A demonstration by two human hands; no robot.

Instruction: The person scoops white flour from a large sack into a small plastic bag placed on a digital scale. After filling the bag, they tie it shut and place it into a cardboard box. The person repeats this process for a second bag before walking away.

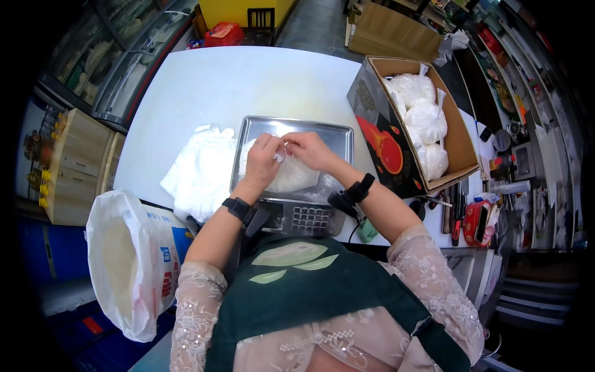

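Note:
A clear plastic bag of white powder [293, 176] rests on the steel tray [341, 139] of an electronic scale, whose keypad [310, 219] faces me. My left hand [264, 160] pinches the gathered neck of the bag from the left. From the right, my right hand [307, 148] grips the same neck, with the fingertips of both hands nearly touching. Some loose powder lies on the tray beside the bag. To the left of the scale is a stack of white plastic bags [202, 167].
An open cardboard box [388, 135] at the right holds several tied bags of white powder [425, 118]. A large open sack [158, 260] of pale powder stands at the table's near left. Knives [458, 218] and a red case [478, 223] lie at the near right.

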